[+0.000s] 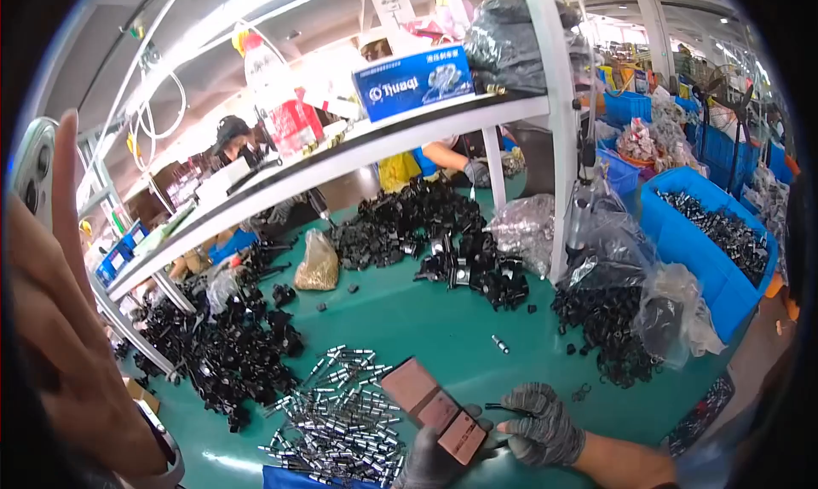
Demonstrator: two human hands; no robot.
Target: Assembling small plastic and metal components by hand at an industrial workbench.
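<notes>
My left hand [426, 465], in a dark grey glove, holds a small folding case [415, 385] with pinkish panels and dark edges. The case lies opened out, with dark print on its lower panel. Close on its right, my right hand [544, 423], in a mottled grey glove, has its fingers pinched on a thin black piece [493, 406] whose kind I cannot make out. Beside my left hand lies a pile of small silver metal cylinders [341, 421] with thin stems. A single silver cylinder [500, 344] lies apart, beyond my right hand.
Black parts [226, 353] heap at left, more [409, 221] behind. A bag of brass-coloured bits [317, 263] stands between. A white-framed shelf [358, 152] spans the green table [400, 314]. A blue bin [682, 233] sits right. Another person's bare hand [72, 344] holds a phone [36, 169].
</notes>
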